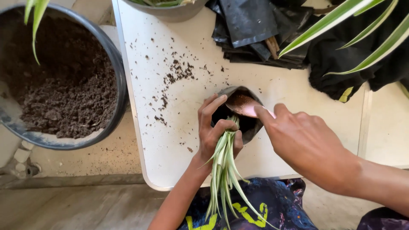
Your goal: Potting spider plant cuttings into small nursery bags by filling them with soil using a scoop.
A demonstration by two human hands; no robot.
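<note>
My left hand (pixel 215 130) grips a small plant with long green-and-white striped leaves (pixel 223 174), holding its base inside a small black plastic grow bag (pixel 251 127) on the white table (pixel 170 140). The leaves trail toward me over my lap. My right hand (pixel 304 142) holds a pink scoop (pixel 246 104) with brown soil on it, tipped over the open mouth of the bag. The bag's inside is dark; the plant's roots are hidden.
A large dark tub of brown soil (pixel 55 81) stands left of the table. Soil crumbs (pixel 179 70) are scattered on the tabletop. A stack of black plastic bags (pixel 255 30) lies at the back, with black cloth (pixel 341 68) and striped leaves (pixel 341 17) at the right.
</note>
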